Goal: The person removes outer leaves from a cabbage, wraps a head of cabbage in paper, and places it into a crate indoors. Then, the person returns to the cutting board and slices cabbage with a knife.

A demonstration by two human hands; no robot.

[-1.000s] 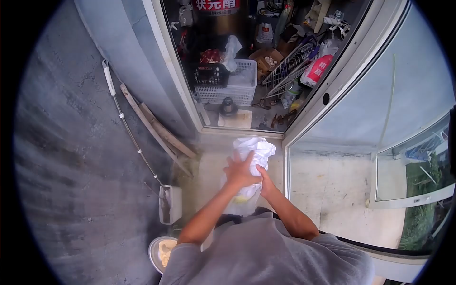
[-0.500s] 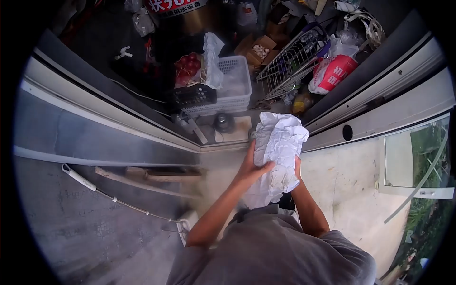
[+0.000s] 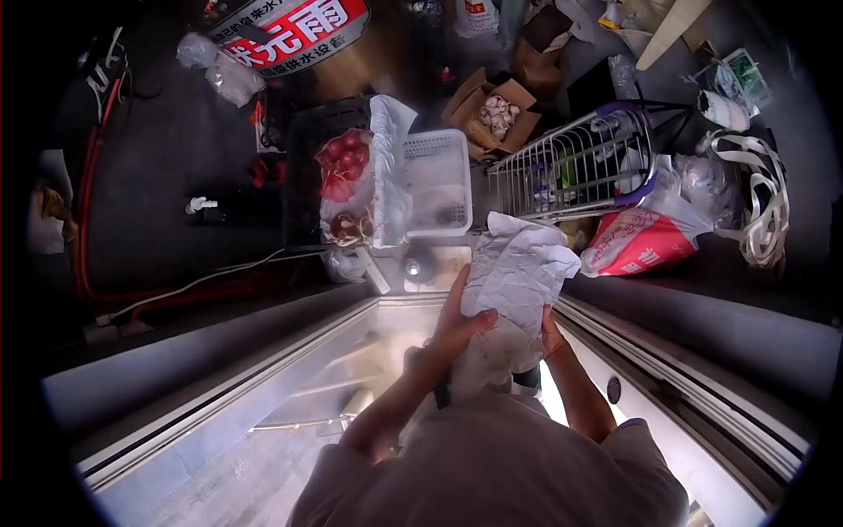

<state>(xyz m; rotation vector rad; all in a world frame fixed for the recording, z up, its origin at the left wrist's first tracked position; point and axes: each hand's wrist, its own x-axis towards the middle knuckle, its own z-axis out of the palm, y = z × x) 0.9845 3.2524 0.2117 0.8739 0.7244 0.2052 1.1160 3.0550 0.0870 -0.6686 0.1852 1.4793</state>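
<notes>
A crumpled white sheet or bag (image 3: 518,272) is held in front of my body, between both hands. My left hand (image 3: 458,321) grips its left edge, thumb across the front. On the lower right side, my right hand (image 3: 551,334) is closed round it, its fingers partly hidden behind. The upper part of the white material stands up above my hands, and its lower part hangs toward my shirt. Just beyond it lie a white plastic basket (image 3: 436,184) and a metal shopping cart (image 3: 575,167).
Red round items in a net (image 3: 342,162) sit in a dark crate at left. Behind stands a cardboard box (image 3: 474,110) of white bulbs. A red and white bag (image 3: 637,241) lies at right. The door frame (image 3: 255,378) crosses below; a dark round object (image 3: 420,265) is near the threshold.
The view has moved forward into the doorway, so the stored things look nearer. My hands now hold the white material by its two sides; earlier my left hand was spread on it.
</notes>
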